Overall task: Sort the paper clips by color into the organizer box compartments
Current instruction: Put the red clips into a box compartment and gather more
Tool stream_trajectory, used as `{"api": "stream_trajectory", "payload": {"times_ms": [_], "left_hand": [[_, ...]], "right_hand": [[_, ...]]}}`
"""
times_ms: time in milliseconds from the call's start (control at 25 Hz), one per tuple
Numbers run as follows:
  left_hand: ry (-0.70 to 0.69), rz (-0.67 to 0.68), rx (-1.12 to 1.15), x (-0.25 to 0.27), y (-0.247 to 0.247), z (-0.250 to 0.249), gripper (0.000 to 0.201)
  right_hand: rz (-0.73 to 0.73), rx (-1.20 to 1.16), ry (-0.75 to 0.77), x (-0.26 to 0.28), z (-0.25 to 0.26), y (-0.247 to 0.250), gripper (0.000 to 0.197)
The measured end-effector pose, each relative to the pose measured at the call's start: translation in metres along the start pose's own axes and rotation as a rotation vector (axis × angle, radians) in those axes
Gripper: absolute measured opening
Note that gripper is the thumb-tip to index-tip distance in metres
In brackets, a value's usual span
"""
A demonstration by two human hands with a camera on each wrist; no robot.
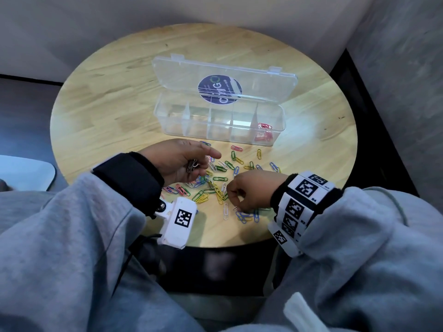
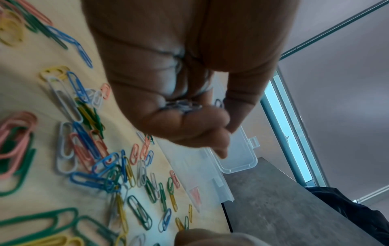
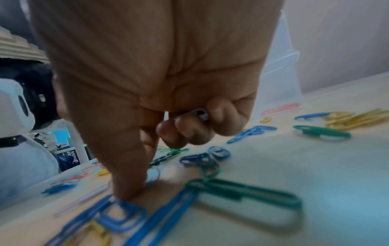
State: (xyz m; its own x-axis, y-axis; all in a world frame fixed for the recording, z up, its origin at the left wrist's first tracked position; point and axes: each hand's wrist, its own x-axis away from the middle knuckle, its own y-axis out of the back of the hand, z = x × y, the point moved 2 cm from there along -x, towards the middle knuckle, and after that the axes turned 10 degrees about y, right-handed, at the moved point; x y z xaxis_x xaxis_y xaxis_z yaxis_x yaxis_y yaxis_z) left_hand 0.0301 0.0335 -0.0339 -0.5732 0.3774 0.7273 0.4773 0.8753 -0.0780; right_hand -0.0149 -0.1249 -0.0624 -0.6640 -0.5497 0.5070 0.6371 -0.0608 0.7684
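Left hand (image 1: 178, 159) cupped palm-up at 10 o'clock of the clip pile (image 1: 215, 183), holding a small bunch of white clips (image 1: 192, 165). Right hand (image 1: 251, 191) at 4 o'clock, fingers curled on one white clip, thumb (image 3: 128, 183) pressing the table (image 1: 96, 104). Organizer box (image 1: 165, 121) open at 12 o'clock, red clips (image 1: 265, 127) in its right-end compartment. Best practice, I judge: pinch only white ones, lift clear of tangled neighbours.

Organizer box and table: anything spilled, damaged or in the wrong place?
Nothing stands out. The organizer box sits open and upright, with red clips alone in its rightmost compartment. Loose mixed clips lie scattered on the table as unsorted stock, none seen off its edge.
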Motion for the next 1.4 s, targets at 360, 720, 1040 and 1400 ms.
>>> {"api": "stream_trajectory", "payload": {"times_ms": [360,720,1040,1400], "left_hand": [[0.04,-0.123,-0.004,-0.006,0.006,0.0,0.025],[0.023,-0.165,-0.409,-0.016,-0.004,0.008,0.019],[-0.022,-0.382,-0.926,-0.013,-0.027,0.003,0.016],[0.053,-0.497,-1.254,-0.035,-0.055,0.007,0.014]], "right_hand": [[-0.034,0.058,0.179,-0.003,0.013,-0.001,0.021],[0.022,0.072,0.094,-0.01,0.01,-0.005,0.007],[-0.26,-0.267,-0.12,0.034,-0.033,0.039,0.02],[-0.465,-0.884,-0.164,0.051,-0.063,0.045,0.018]]}}
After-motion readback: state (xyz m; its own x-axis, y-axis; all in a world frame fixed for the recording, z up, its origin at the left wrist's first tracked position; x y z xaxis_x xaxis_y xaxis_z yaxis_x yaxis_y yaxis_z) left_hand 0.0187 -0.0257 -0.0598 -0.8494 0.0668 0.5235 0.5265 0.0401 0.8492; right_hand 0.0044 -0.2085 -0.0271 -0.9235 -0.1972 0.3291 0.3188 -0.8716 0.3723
